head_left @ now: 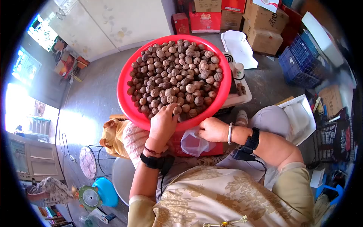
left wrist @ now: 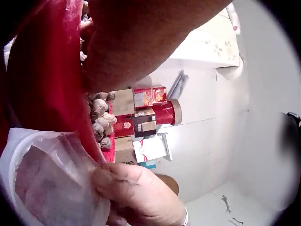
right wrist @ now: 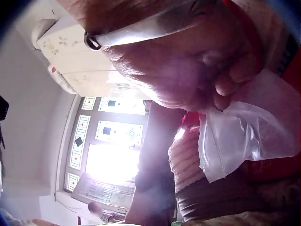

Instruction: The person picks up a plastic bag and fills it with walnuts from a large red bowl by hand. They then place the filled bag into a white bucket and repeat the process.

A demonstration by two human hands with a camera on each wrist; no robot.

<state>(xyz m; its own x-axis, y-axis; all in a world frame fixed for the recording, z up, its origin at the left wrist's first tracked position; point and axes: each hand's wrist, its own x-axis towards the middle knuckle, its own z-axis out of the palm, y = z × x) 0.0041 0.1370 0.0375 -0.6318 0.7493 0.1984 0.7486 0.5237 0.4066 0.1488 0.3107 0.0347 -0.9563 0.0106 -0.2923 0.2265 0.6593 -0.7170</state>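
A large red basin (head_left: 123, 108) holds a heap of walnuts (head_left: 166, 81). My left hand (head_left: 162, 123) reaches over its near rim, and a walnut (head_left: 177, 110) sits between thumb and forefinger. Just right of it, my right hand (head_left: 214, 129) pinches the edge of a translucent plastic bag (head_left: 194, 143). The bag hangs with its mouth spread below the rim. In the right wrist view, curled fingertips (right wrist: 230, 87) grip the bag's gathered edge. The left wrist view shows that right hand close beside the rim, while the left fingers are mostly hidden there.
Beneath the bag is a red box (head_left: 215, 149). A white stand (head_left: 242, 96) with a small cup and a few walnuts is right of the basin. Cartons (head_left: 264, 39) and blue crates (head_left: 302, 62) stand farther back. A tan dog-like plush (head_left: 115, 138) lies at the left.
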